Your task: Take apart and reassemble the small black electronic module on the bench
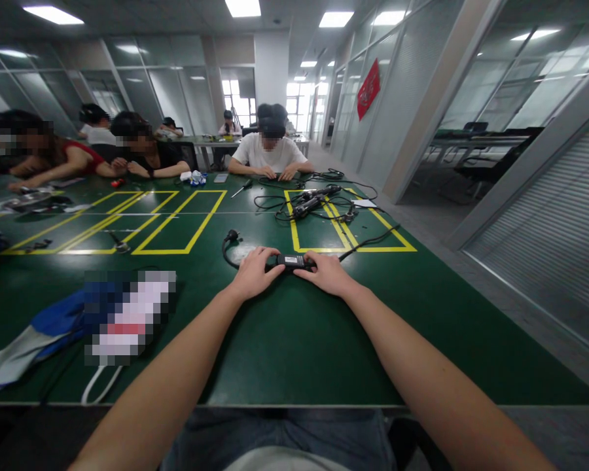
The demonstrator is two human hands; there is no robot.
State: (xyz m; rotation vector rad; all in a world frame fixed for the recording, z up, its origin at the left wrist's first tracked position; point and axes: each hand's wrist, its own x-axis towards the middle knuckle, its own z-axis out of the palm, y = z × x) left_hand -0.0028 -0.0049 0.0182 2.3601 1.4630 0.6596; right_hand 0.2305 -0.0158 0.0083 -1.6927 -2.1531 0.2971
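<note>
Along the near left of the green worktop (299,347) lie one blue and grey cloth (53,327) and, beside it, one pale item (135,314) with a white loop, its surface blurred out. Two bare hands meet beyond them, near the middle. Between the hands sits one black adapter (290,260) bearing one white label: the fingers of the left hand (254,273) grip its left end, those of the right hand (326,271) its right end. Two black cords show, one at each side; the left one curls up to a single plug (232,235), while the right one runs off toward the far right.

Farther on, yellow tape (179,251) marks out several frames. Over the right-hand ones lies a tangle of black cables and bars (307,204), too jumbled to count, with one white slip (363,203) near it. One screwdriver (242,188) lies to its left, and one flat rectangle (220,178) rests beyond. Across the worktop one person in white (267,150) leans over, both hands on the surface. One red hanging (368,89) is on the glass wall at right.
</note>
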